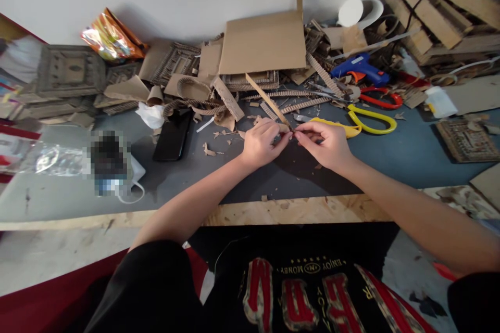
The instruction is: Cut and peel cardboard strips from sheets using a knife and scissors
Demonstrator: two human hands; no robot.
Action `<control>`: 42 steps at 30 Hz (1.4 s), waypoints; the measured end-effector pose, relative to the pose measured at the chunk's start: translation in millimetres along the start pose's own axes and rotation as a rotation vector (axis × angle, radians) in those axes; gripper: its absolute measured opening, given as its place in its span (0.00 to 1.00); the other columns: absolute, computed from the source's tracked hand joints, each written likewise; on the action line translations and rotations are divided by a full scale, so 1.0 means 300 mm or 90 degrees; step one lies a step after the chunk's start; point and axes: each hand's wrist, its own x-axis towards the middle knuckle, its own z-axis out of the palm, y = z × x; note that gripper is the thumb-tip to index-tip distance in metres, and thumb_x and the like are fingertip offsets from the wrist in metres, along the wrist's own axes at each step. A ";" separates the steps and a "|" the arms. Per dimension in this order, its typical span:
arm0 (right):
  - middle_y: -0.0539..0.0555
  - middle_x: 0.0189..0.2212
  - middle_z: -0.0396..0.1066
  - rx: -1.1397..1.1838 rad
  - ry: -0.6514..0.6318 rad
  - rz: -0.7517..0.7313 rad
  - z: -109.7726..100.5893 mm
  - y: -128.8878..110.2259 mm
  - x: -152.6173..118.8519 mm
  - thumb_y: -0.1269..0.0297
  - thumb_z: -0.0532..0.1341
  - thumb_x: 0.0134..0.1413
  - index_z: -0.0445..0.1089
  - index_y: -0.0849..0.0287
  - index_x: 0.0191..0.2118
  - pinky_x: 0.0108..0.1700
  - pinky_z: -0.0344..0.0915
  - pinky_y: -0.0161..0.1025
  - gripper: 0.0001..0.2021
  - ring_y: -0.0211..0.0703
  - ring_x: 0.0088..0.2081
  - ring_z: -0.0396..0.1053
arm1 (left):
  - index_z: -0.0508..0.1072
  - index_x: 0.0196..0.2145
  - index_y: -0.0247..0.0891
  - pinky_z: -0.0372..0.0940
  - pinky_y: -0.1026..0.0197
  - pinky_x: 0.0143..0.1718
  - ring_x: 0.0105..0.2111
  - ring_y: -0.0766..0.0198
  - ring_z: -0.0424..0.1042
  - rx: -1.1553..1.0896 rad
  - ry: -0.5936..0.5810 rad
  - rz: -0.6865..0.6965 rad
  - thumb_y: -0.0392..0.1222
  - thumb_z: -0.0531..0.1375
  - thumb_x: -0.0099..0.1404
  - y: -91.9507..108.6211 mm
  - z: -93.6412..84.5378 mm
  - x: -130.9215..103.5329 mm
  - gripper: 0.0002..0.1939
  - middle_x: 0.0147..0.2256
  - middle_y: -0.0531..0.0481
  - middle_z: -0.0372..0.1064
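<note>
pinching the near end of a narrow cardboard strip [266, 100], the left hand [261, 143] and the right hand [327, 146] nearly meet at their fingertips; what the small dark bit there is cannot be told. the strip slants away over the table [242, 187], its far end just in front of a cardboard box [263, 44].

a layered cardboard frame [72, 70] at the far left and a small ridged panel [466, 140] at the right look built up already, as far as one can judge. the strip looks loose, joined to neither, and how much work is left does not show.

behind the hands, scraps crowd the surface. yellow-handled scissors [377, 131] lie just beside the right hand, a blue glue gun [361, 66] beyond them. the phone [172, 135] sits left of the left hand. more open room lies between the forearms, back from the wooden front edge [292, 212].
</note>
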 end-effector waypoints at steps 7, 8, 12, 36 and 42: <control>0.52 0.27 0.74 0.013 -0.025 -0.014 -0.004 -0.011 0.001 0.58 0.61 0.58 0.73 0.60 0.38 0.27 0.68 0.36 0.11 0.37 0.25 0.71 | 0.68 0.29 0.38 0.64 0.63 0.32 0.28 0.67 0.68 -0.079 -0.023 -0.046 0.39 0.58 0.67 0.007 -0.012 0.013 0.08 0.27 0.51 0.71; 0.52 0.27 0.74 0.014 -0.028 -0.014 -0.004 -0.011 0.001 0.58 0.61 0.58 0.73 0.59 0.38 0.27 0.68 0.36 0.10 0.37 0.25 0.71 | 0.68 0.29 0.38 0.64 0.63 0.32 0.29 0.67 0.68 -0.095 -0.031 -0.056 0.40 0.57 0.67 0.008 -0.014 0.015 0.08 0.27 0.51 0.71; 0.52 0.30 0.75 0.029 -0.032 -0.015 -0.004 -0.010 0.001 0.57 0.61 0.58 0.71 0.59 0.38 0.28 0.68 0.35 0.10 0.36 0.25 0.71 | 0.68 0.29 0.38 0.63 0.64 0.31 0.26 0.69 0.65 -0.159 -0.050 -0.094 0.42 0.57 0.68 0.004 -0.021 0.019 0.09 0.27 0.52 0.70; 0.56 0.40 0.77 0.026 -0.007 -0.001 0.003 -0.017 -0.008 0.52 0.68 0.48 0.71 0.59 0.49 0.23 0.68 0.32 0.24 0.39 0.31 0.75 | 0.69 0.33 0.37 0.62 0.67 0.28 0.25 0.72 0.64 -0.220 -0.063 -0.163 0.47 0.57 0.69 -0.025 -0.010 0.019 0.12 0.30 0.51 0.71; 0.54 0.36 0.79 -0.016 0.052 -0.008 0.008 -0.003 -0.006 0.56 0.64 0.55 0.78 0.57 0.44 0.31 0.74 0.37 0.14 0.41 0.32 0.76 | 0.69 0.33 0.37 0.64 0.66 0.30 0.28 0.70 0.66 -0.179 -0.087 -0.085 0.43 0.58 0.69 -0.021 -0.010 0.020 0.08 0.29 0.51 0.70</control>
